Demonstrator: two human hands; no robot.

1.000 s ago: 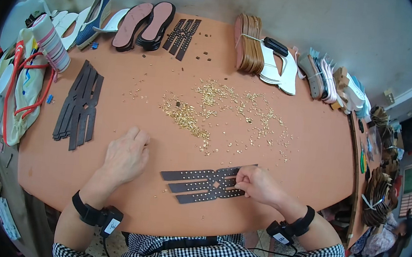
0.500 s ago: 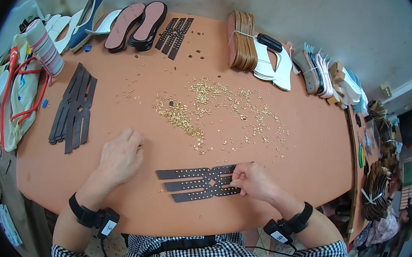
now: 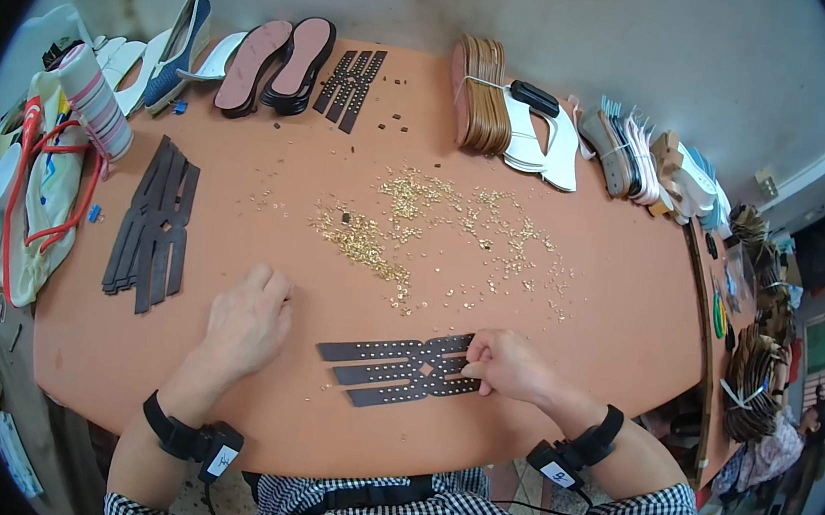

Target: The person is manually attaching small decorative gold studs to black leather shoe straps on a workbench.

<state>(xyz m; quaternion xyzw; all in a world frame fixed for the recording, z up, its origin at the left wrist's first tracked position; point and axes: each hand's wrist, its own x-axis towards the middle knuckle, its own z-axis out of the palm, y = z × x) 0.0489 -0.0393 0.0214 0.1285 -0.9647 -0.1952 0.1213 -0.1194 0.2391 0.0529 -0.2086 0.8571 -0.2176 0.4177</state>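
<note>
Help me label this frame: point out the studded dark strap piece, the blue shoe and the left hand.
Studded dark strap piece (image 3: 405, 368): head view, middle strip, beside the hole.
Blue shoe (image 3: 173, 61): head view, on its blue upper.
Left hand (image 3: 249, 321): head view, back of the hand.

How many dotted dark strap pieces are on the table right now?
2: a front piece at the right hand, and a back piece just right of the pink soles. More could be hidden beneath either.
</note>
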